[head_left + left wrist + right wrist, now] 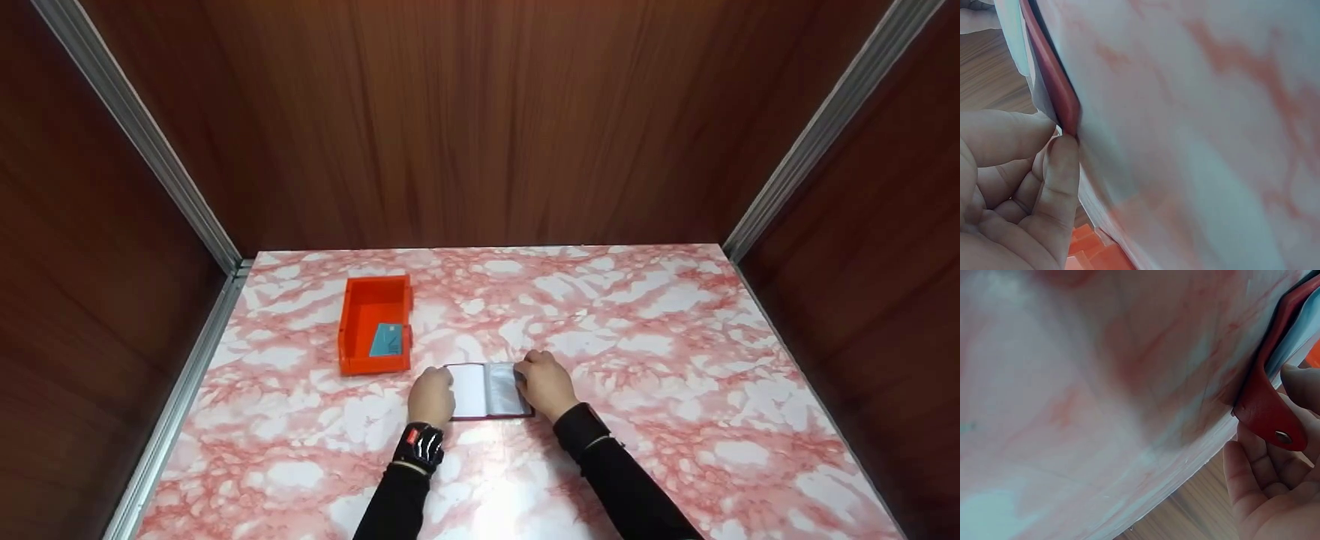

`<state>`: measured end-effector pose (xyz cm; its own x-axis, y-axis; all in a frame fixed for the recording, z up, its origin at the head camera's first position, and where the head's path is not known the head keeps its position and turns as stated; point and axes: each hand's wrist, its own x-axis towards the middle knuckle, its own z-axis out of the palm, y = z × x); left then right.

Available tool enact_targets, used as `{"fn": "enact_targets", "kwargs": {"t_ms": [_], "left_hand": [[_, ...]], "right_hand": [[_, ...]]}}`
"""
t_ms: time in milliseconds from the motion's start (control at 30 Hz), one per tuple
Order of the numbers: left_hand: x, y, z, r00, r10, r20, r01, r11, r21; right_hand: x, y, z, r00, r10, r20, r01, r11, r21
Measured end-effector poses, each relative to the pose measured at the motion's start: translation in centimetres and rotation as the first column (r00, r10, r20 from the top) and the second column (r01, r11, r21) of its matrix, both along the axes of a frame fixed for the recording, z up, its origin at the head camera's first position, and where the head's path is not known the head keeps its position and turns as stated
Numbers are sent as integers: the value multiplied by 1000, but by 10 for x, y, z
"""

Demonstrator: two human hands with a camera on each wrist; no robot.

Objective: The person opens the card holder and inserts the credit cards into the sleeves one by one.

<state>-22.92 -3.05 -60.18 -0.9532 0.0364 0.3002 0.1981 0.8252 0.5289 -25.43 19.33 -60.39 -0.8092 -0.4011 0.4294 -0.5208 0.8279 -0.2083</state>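
A red card holder [488, 415] lies spread open on the table, with a white page on its left side and clear plastic sleeves [504, 390] on its right. My left hand [433, 397] pinches its left edge between thumb and finger; the left wrist view shows the red cover [1058, 90] at the fingertips. At the opposite edge, my right hand [547, 384] grips the holder, thumb on the sleeve side and fingers by the cover. A red strap with a metal snap [1283, 436] hangs over those fingers in the right wrist view.
An orange bin [375, 365] stands to the left, beyond my left hand, with a teal card [387, 340] inside. The tabletop [645, 337] has a red and white marbled pattern. Brown wood-grain panels [480, 127] enclose the back and sides.
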Motion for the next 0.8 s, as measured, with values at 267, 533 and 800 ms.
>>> {"fn": "enact_targets", "kwargs": {"t_ms": [267,533,800], "left_hand": [[-2,0,-3,1000,5,-2,-5,1000,-8],[-1,-1,-1,1000,-1,17,1,1000,6],[-1,-1,-2,1000,-5,18,5,1000,4]], "right_hand": [[1,0,1,1000,29,9,-29,999,-26],[2,-1,4,998,57,20,-57,998,-18],[3,-6,4,998,57,12,-57,998,-1]]}}
